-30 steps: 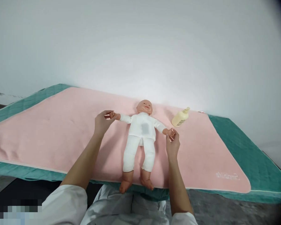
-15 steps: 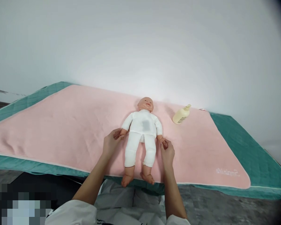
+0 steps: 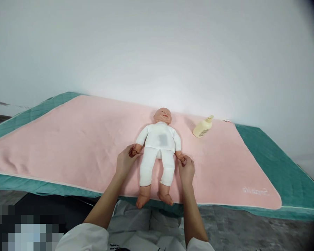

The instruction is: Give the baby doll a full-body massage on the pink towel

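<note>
A baby doll (image 3: 161,137) in a white top and trousers lies face up on a pink mat (image 3: 81,139), its bare feet at the mat's near edge. My left hand (image 3: 125,158) is closed around the doll's hand on the left side, the fingers partly hidden behind it. On the other side, my right hand (image 3: 187,169) pinches the doll's other hand between thumb and fingers. Both doll arms rest out beside its body. A pale yellow pump bottle (image 3: 202,127) lies tilted on the mat, to the right of the doll's head.
Beneath the mat is a green padded bed cover (image 3: 272,157), showing at both ends and along the front edge. A white wall (image 3: 157,52) rises right behind the bed. Something black (image 3: 52,209) stands at the lower left, on the grey floor (image 3: 232,226).
Both hands stay on the doll's hands with hardly any movement. My left hand has shifted very slightly right; the doll and bottle lie as before.
</note>
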`<action>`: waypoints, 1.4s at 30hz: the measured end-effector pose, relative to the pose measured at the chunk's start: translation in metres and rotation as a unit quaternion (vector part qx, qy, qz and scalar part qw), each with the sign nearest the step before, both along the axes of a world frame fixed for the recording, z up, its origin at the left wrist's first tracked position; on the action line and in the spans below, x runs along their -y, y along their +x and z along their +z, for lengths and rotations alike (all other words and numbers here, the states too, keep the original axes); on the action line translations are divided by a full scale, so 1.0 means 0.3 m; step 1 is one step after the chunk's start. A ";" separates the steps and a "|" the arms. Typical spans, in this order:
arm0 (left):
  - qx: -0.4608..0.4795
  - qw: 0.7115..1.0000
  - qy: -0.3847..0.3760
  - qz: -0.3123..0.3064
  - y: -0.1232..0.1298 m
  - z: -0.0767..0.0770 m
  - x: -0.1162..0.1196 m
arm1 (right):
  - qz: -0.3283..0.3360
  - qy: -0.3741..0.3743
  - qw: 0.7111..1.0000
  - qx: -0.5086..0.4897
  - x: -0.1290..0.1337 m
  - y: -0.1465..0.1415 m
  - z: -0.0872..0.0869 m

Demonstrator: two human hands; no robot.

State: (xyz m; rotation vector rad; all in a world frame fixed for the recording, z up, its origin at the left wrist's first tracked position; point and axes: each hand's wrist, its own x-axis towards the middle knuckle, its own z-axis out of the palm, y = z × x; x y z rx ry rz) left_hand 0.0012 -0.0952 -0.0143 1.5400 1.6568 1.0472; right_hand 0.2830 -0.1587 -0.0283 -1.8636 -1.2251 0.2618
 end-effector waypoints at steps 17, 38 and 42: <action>0.192 0.954 0.183 0.137 -0.013 0.231 -0.248 | 0.015 0.160 0.964 -0.211 -0.215 0.112 0.256; -0.179 0.978 0.053 -0.090 0.221 0.162 -0.758 | 0.149 0.096 0.971 -0.160 -0.713 0.048 0.186; -0.213 0.970 0.014 -0.113 0.217 0.127 -0.787 | 0.144 0.097 0.971 -0.164 -0.731 0.028 0.135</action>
